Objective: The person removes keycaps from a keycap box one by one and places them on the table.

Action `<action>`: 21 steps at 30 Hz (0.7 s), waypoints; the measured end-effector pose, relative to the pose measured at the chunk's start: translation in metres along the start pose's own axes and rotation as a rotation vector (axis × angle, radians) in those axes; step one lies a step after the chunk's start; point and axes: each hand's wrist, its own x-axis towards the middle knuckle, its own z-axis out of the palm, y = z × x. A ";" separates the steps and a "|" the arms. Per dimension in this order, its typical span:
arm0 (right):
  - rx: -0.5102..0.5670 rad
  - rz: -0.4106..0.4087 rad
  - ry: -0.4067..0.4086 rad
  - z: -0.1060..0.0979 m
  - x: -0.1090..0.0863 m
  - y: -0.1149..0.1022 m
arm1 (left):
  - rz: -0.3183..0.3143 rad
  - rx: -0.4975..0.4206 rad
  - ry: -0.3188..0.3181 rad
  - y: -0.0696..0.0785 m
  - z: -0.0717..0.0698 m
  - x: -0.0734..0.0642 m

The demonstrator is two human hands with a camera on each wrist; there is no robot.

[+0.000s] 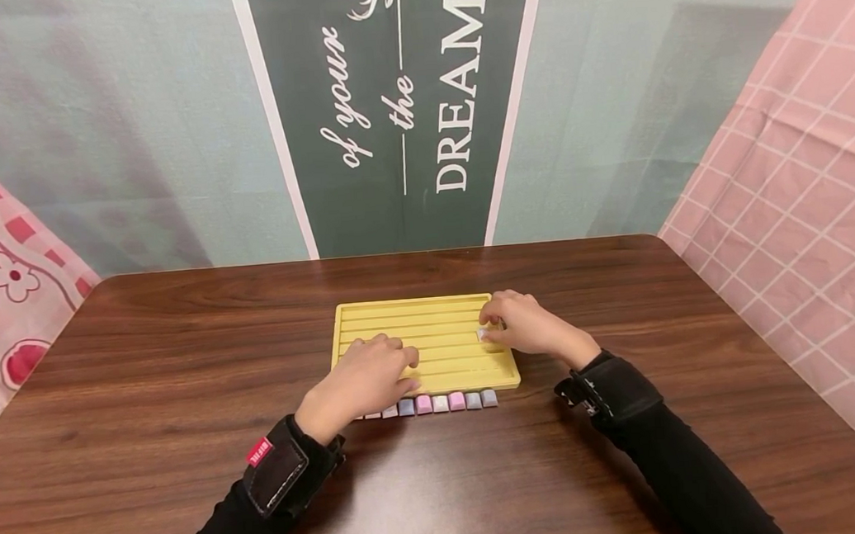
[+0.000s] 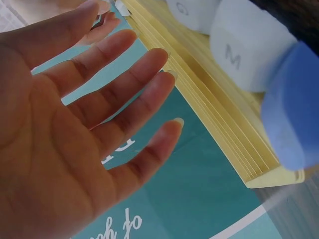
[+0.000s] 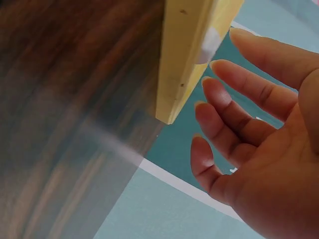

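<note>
A yellow ridged tray (image 1: 450,373) lies on the table. Over its left part hovers my left hand (image 1: 371,374), fingers loosely spread and holding nothing; the left wrist view shows the bare palm. At the tray's right side is my right hand (image 1: 528,324), thumb and fingers parted around a small pale keycap (image 1: 482,334) that sits on the tray. In the right wrist view this keycap (image 3: 210,46) lies just past the thumb and index fingertips; no firm pinch shows. Along the tray's near edge runs a row of keycaps, among them a pink keycap (image 1: 457,401).
The brown wooden table (image 1: 442,481) reaches back to a green and blue printed cloth (image 1: 409,219). Pink cloth (image 1: 799,150) hangs at the right. A white keycap (image 2: 244,50) marked M and a blue keycap (image 2: 294,109) stand close to the left wrist camera.
</note>
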 end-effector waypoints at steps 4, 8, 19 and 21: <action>-0.004 0.013 -0.010 0.002 0.001 0.002 | 0.000 -0.004 0.004 -0.001 0.000 0.000; -0.013 0.022 -0.012 0.004 0.002 0.003 | 0.002 -0.002 0.008 -0.001 0.000 0.000; -0.024 0.028 -0.005 0.007 0.001 0.004 | -0.003 -0.009 0.007 0.001 -0.002 0.000; -0.025 0.024 -0.003 0.006 0.002 0.004 | -0.002 -0.008 0.010 0.000 -0.002 0.000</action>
